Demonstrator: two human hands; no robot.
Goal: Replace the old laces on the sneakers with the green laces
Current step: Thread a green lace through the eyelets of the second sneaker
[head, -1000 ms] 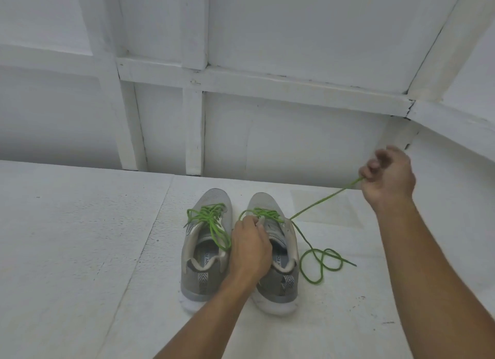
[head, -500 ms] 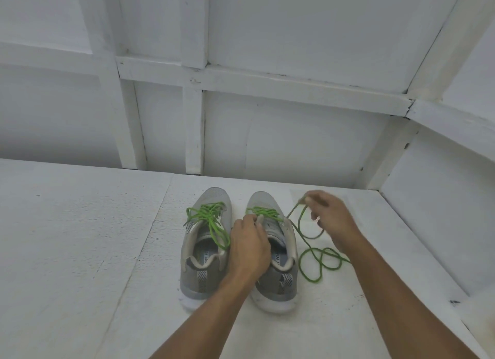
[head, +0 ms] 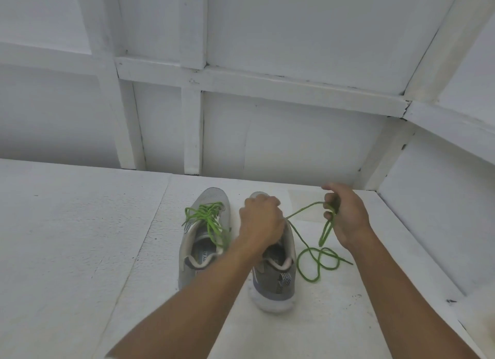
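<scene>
Two hands work a green lace [head: 308, 259] on the second sneaker [head: 277, 281], at the lower centre of the frame.

Two grey sneakers stand side by side on the white surface [head: 80, 238], toes toward the white panelled wall [head: 294, 139]. The laced sneaker [head: 192, 251], the one further to the frame's left, carries its own green lace [head: 210, 218], bunched near its toe. The left hand [head: 261, 222] is clenched over the front of the second sneaker, and its fingertips are hidden. The right hand [head: 347, 219], just to the frame's right, has its fingers curled round the green lace. From there the lace runs taut to the left hand, and the rest lies looped on the surface beside the shoe.
</scene>
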